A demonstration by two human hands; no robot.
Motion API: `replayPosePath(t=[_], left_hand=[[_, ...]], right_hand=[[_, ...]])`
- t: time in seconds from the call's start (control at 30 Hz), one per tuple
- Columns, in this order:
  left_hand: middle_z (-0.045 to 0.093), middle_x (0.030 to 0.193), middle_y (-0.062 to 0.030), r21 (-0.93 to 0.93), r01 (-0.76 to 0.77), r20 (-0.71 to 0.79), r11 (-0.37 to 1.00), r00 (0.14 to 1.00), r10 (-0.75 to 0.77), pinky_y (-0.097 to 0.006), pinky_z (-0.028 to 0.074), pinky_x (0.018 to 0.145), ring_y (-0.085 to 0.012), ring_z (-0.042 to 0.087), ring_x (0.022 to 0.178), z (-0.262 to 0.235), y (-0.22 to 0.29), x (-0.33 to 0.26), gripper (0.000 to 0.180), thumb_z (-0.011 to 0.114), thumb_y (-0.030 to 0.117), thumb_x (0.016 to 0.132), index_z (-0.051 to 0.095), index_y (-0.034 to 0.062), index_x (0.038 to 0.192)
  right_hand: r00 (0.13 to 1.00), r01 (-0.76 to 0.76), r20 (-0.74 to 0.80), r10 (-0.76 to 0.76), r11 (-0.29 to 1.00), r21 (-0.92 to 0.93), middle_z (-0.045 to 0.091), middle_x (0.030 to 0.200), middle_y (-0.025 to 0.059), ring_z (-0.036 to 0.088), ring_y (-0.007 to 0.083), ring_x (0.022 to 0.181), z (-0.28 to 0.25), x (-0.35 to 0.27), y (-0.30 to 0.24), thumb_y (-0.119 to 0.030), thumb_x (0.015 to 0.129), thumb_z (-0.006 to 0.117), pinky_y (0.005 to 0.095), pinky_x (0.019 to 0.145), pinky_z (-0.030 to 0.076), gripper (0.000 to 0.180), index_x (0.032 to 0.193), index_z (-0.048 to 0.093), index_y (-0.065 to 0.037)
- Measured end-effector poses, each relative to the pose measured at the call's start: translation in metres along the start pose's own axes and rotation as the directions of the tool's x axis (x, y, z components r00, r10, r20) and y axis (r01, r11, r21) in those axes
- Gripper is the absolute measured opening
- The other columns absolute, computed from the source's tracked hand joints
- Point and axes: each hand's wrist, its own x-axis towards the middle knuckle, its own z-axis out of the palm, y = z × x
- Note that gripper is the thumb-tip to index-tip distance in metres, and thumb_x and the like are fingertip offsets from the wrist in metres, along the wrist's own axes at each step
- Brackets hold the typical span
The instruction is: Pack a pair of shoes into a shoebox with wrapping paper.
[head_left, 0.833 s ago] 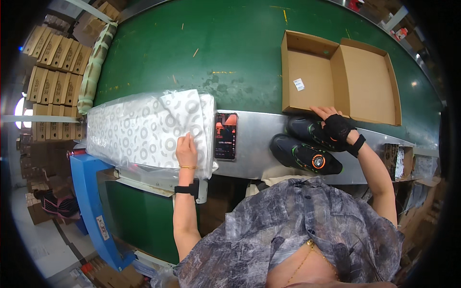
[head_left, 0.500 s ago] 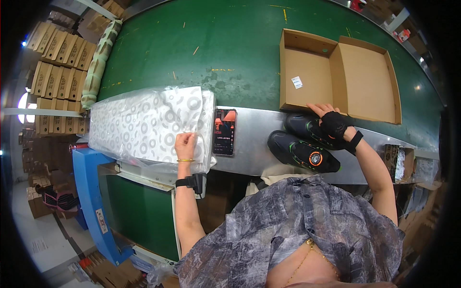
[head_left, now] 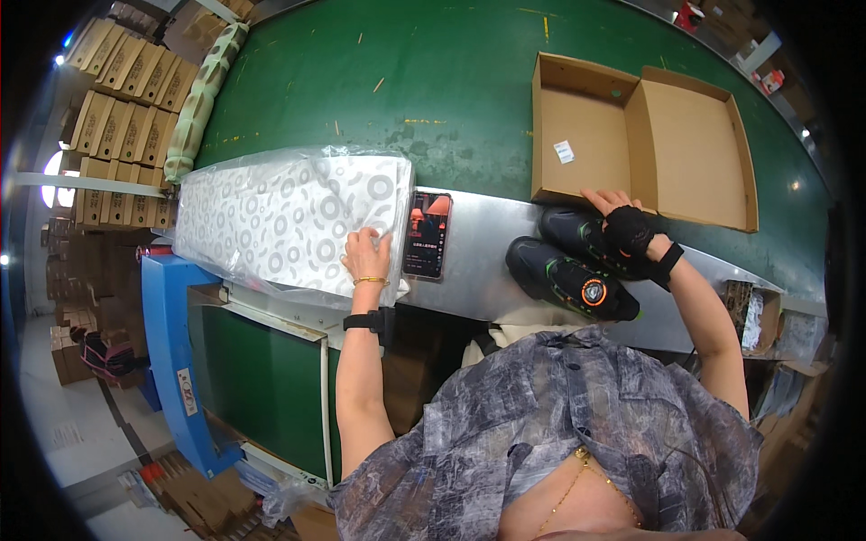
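Note:
My left hand point(head_left: 367, 256) rests on a stack of white patterned wrapping paper point(head_left: 289, 203), near its right end. Its fingers are parted and bent down onto the top sheet. Clear plastic wraps the stack. My right hand point(head_left: 624, 225), in a black fingerless glove, reaches over a pair of dark shoes. Its fingers stretch onto the near wall of an open brown shoebox point(head_left: 645, 153); the thumb is hidden. One shoe point(head_left: 577, 284) shows an orange ring and green trim. The other shoe point(head_left: 570, 232) lies partly under that hand. A small white label point(head_left: 563, 151) sits inside the box.
A phone point(head_left: 427, 236) with a lit screen lies between the paper and the shoes on the metal ledge point(head_left: 483, 216). Beyond is a green work surface point(head_left: 451, 81). A blue frame point(head_left: 171, 361) stands at left, with stacked boxes point(head_left: 122, 122) behind.
My left hand has shifted slightly right and its closed fingers have parted. The top sheet's right end lies flatter. My right hand stays at the box and shoes.

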Motion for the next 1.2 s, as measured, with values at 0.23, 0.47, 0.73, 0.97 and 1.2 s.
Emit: replayPosePath(t=[0.23, 0.47, 0.73, 0.97, 1.2], left_hand=[[0.055, 0.079, -0.0108, -0.049, 0.082, 0.068, 0.995, 0.995, -0.078, -0.046, 0.040, 0.068, -0.0304, 0.053, 0.081, -0.009, 0.017, 0.000, 0.021, 0.060, 0.027, 0.073, 0.057, 0.0069, 0.080], [0.057, 0.072, -0.0141, 0.185, -0.128, 0.104, 0.974, 0.988, 0.110, -0.046, 0.042, 0.062, -0.0344, 0.055, 0.071, 0.000, 0.018, -0.005, 0.014, 0.056, 0.016, 0.072, 0.055, 0.0025, 0.074], [0.059, 0.066, -0.0194, -0.216, 0.014, -0.030, 0.976, 0.999, -0.021, -0.047, 0.043, 0.058, -0.0382, 0.056, 0.062, 0.000, -0.010, 0.000, 0.016, 0.054, 0.017, 0.077, 0.054, 0.0013, 0.073], [0.057, 0.060, -0.0064, -0.429, 0.224, 0.153, 0.875, 0.973, -0.174, -0.030, 0.041, 0.051, -0.0149, 0.054, 0.054, -0.007, -0.032, 0.004, 0.022, 0.064, 0.019, 0.077, 0.054, 0.0011, 0.068], [0.053, 0.069, 0.0039, -0.868, 0.469, 0.407, 0.164, 0.860, -0.307, -0.024, 0.041, 0.057, -0.0078, 0.048, 0.063, -0.024, -0.078, 0.021, 0.015, 0.060, 0.018, 0.083, 0.056, 0.0058, 0.076]], right_hand=[[1.000, 0.017, -0.025, -0.018, 1.000, -0.016, 0.045, 0.123, 0.0118, 0.041, 0.0292, 0.114, 0.008, 0.002, 0.009, -0.006, 0.070, 0.052, 0.0491, 0.089, 0.032, 0.065, 0.131, 0.034, -0.016], [1.000, -0.013, 0.010, 0.013, 1.000, -0.016, 0.044, 0.123, 0.0129, 0.040, 0.0298, 0.115, 0.004, 0.003, 0.003, -0.009, 0.070, 0.054, 0.0484, 0.091, 0.029, 0.066, 0.132, 0.034, -0.016], [0.999, 0.028, -0.033, -0.028, 1.000, -0.007, 0.044, 0.124, 0.0140, 0.040, 0.0301, 0.115, 0.008, 0.004, 0.005, -0.007, 0.068, 0.055, 0.0489, 0.090, 0.031, 0.068, 0.132, 0.033, -0.015], [1.000, 0.014, -0.008, -0.014, 1.000, 0.003, 0.044, 0.124, 0.0135, 0.039, 0.0299, 0.116, -0.002, 0.004, -0.008, 0.000, 0.069, 0.055, 0.0484, 0.092, 0.029, 0.070, 0.133, 0.032, -0.015], [1.000, 0.025, -0.004, -0.025, 1.000, 0.011, 0.044, 0.124, 0.0128, 0.039, 0.0287, 0.116, -0.003, 0.005, -0.011, 0.001, 0.069, 0.054, 0.0476, 0.093, 0.028, 0.069, 0.133, 0.033, -0.015]])
